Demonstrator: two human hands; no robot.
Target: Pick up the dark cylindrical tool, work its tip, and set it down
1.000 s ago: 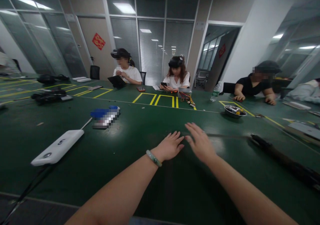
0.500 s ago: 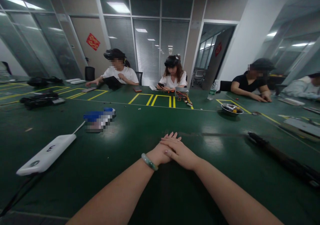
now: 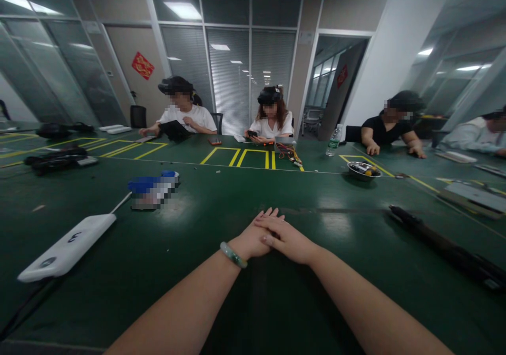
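Dark green laminate ran along the workbench (image 3: 221,313), and two bare forearms reached out over it from the camera wearer's side. The left hand (image 3: 249,242), with a pale green bangle (image 3: 233,255) on its wrist, lay palm down on the surface, and the right hand (image 3: 290,240) rested across its fingers. Neither hand was clenched: both had released their grip, with the fingers slack and nothing held between them (more a rest than a grasp, from where I stood). Nearest to them, off to the right and well apart, lay a long black rod-like object (image 3: 438,247), its exact kind hard to tell. To the left sat a white plastic block (image 3: 67,248) with a cord, and beyond it a pixelated blue-and-white object (image 3: 154,189). Farther along the bench were a steel bowl (image 3: 363,171) holding small items, a plastic water bottle (image 3: 334,140), a bundle of coloured wires (image 3: 288,154) and yellow tape outlines (image 3: 253,157). Across the bench, a person in a white T-shirt (image 3: 271,126) held a phone (image 3: 252,133), while a person in a black top (image 3: 385,132) leaned both hands on the bench.
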